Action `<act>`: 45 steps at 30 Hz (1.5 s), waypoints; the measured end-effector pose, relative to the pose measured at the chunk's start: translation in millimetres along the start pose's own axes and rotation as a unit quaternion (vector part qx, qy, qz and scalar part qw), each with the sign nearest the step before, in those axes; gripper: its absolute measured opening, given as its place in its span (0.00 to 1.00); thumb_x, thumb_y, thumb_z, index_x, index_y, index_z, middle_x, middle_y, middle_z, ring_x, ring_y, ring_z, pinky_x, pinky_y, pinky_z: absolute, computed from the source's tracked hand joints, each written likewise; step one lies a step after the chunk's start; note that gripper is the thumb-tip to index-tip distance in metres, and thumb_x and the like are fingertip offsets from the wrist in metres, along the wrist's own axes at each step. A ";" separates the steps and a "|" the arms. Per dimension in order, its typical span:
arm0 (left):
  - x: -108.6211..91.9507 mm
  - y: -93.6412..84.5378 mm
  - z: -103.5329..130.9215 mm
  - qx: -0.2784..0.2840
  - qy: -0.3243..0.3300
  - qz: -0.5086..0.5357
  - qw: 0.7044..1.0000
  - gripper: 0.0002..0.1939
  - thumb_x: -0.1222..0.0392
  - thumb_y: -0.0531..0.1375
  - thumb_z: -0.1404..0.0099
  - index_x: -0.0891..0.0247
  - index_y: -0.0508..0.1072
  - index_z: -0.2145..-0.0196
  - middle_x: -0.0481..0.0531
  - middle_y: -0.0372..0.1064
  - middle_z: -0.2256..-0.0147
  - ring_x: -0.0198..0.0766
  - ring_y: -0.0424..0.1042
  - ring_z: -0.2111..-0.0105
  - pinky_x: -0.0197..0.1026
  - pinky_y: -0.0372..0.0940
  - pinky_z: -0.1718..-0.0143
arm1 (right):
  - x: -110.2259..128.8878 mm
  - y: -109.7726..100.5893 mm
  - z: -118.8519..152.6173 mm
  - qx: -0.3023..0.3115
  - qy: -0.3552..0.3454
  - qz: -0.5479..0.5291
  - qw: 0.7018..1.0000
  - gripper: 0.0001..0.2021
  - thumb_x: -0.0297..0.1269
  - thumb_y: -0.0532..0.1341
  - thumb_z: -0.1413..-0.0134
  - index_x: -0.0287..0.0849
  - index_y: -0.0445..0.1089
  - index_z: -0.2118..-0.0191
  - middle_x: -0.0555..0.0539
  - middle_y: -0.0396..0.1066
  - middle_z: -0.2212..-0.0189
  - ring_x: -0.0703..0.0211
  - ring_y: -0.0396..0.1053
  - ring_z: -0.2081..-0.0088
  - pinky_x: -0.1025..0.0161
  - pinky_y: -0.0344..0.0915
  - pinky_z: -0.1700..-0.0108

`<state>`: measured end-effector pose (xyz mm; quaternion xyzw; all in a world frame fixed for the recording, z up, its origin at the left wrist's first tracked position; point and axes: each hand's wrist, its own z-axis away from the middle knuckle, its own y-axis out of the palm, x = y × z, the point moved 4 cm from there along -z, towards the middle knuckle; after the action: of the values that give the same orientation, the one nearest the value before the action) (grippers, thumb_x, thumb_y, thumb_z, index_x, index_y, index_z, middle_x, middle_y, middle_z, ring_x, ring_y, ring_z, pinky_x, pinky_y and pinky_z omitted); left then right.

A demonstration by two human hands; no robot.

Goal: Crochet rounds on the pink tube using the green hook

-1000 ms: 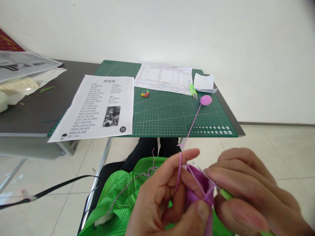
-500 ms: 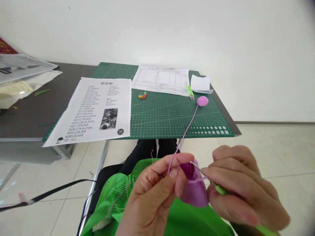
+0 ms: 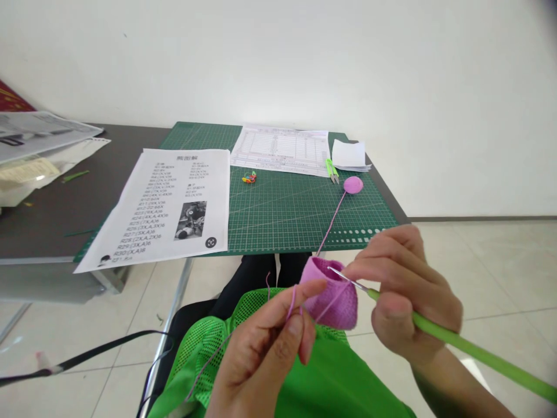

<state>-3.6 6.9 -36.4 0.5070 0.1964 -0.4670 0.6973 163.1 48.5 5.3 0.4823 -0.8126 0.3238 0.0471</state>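
Note:
A small pink-purple crocheted cup (image 3: 333, 305) with its opening upward lies between my hands, just beyond my left fingertips. My left hand (image 3: 270, 342) pinches pink yarn (image 3: 292, 302), which loops over the outstretched index finger. From those fingers a strand runs across the cup's front up to the hook. In my right hand (image 3: 404, 284) is a crochet hook with a green handle (image 3: 470, 348), held between thumb and fingers. Its metal tip is over the cup's opening, pointing left. Whether the left fingers touch the cup's wall I cannot tell.
A green cutting mat (image 3: 278, 215) covers part of the dark table (image 3: 126, 142). On it are a printed pattern sheet (image 3: 174, 203), a form (image 3: 282, 148), colored stitch markers (image 3: 249, 178), green snips (image 3: 332, 170), white paper slips (image 3: 348, 155) and a pink yarn ball (image 3: 353, 185).
My right hand has moved up and away from my left, showing more of the hook's green handle. The crocheted cup has shifted up and left, and a strand now stretches across its front.

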 end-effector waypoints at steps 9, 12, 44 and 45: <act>-8.6 0.6 -9.3 -0.014 0.077 -0.050 0.996 0.11 0.53 0.63 0.29 0.49 0.84 0.53 0.45 0.70 0.73 0.34 0.65 0.67 0.31 0.62 0.61 | -1.4 22.7 4.5 -0.005 0.273 -0.129 0.953 0.25 0.48 0.46 0.26 0.43 0.67 0.72 0.52 0.69 0.74 0.63 0.67 0.68 0.60 0.62 0.65; -10.3 -1.2 -9.4 -0.027 0.066 -0.042 0.997 0.11 0.52 0.64 0.31 0.50 0.85 0.54 0.44 0.71 0.74 0.33 0.65 0.69 0.29 0.62 0.63 | -2.4 27.0 7.4 -0.044 0.314 -0.144 0.937 0.25 0.48 0.48 0.27 0.43 0.65 0.74 0.53 0.63 0.79 0.65 0.61 0.75 0.63 0.58 0.72; -15.1 7.5 -12.9 0.145 -0.074 0.037 0.986 0.43 0.63 0.76 0.46 0.42 0.67 0.36 0.44 0.77 0.67 0.29 0.70 0.71 0.29 0.64 0.62 | 18.9 21.0 -11.7 0.149 0.393 -0.495 0.761 0.21 0.48 0.65 0.40 0.40 0.67 0.79 0.54 0.61 0.82 0.71 0.55 0.79 0.69 0.49 0.79; -15.1 7.0 -12.2 0.141 -0.073 0.034 0.987 0.43 0.63 0.75 0.46 0.41 0.67 0.36 0.44 0.77 0.68 0.29 0.70 0.72 0.29 0.64 0.62 | 19.8 20.6 -11.1 0.152 0.395 -0.496 0.758 0.21 0.48 0.65 0.40 0.40 0.67 0.78 0.54 0.61 0.82 0.70 0.55 0.79 0.69 0.48 0.79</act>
<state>-2.6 24.9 -26.5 0.5712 0.0596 -0.5019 0.6467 133.2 46.7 11.8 0.6483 -0.3088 0.5358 0.4442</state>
